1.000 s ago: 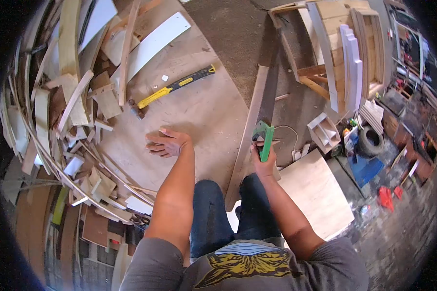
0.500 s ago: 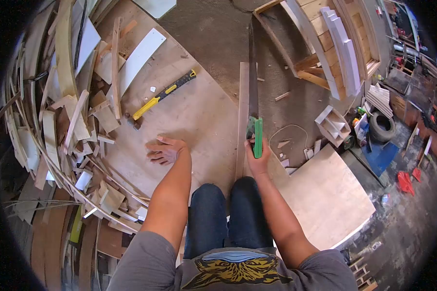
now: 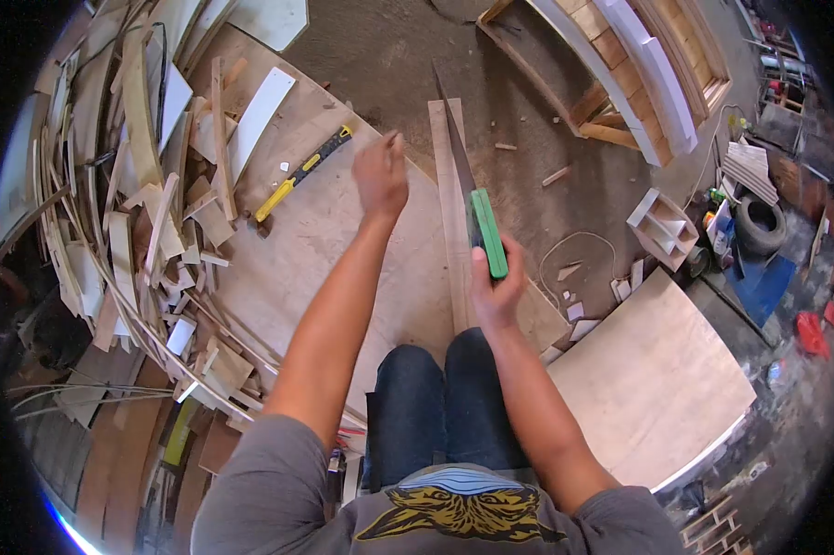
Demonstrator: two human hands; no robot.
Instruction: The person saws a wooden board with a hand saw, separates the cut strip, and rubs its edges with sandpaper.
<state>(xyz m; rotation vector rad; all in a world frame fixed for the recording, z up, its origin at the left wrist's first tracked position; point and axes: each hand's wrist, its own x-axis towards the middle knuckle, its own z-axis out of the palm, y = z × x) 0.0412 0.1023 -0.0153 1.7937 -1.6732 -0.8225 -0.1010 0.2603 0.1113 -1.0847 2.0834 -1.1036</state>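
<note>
Lying near the curled left hand [image 3: 382, 178], contents unclear, is a hammer [image 3: 299, 178], offcuts [image 3: 215, 218] beyond; right hand [image 3: 502, 294] grips saw [image 3: 486, 227].

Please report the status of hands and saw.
Right hand gripping green-handled saw. Left hand near hammer, contents unclear. Blade over narrow board, contact unclear; hammer apart.

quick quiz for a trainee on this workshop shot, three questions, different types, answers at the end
1. Which hand holds the saw?
2. True or false: the hammer lies on the wooden sheet.
3. What colour is the saw's handle? a) red b) green c) white

Key:
1. The right hand.
2. True.
3. b) green.
</note>
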